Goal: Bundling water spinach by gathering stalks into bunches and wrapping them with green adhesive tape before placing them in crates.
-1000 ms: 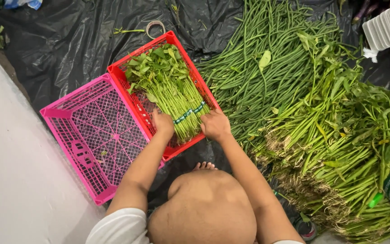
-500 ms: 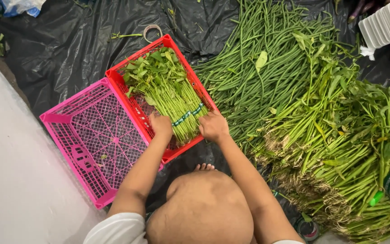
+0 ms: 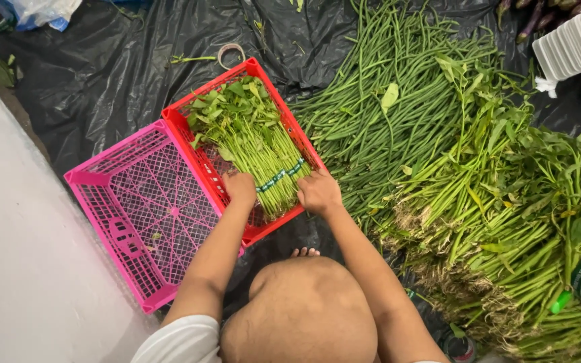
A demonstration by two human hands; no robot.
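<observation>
left hand (image 3: pixel 240 188) grips the stem end of the taped greens bundle (image 3: pixel 253 144) | right hand (image 3: pixel 317 193) clutches its other side | bundle lies in the red crate (image 3: pixel 184 126) | pink crate (image 3: pixel 102 176) right beside | loose greens pile (image 3: pixel 506 222) to the right

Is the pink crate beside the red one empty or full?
Nearly empty. The pink crate shows its bare mesh floor with only a few small leaf scraps, while the tied bundles of greens lie in the red crate.

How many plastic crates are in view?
2. The red crate holds the bundled greens that both hands touch; the pink crate stands against its left side.
</observation>
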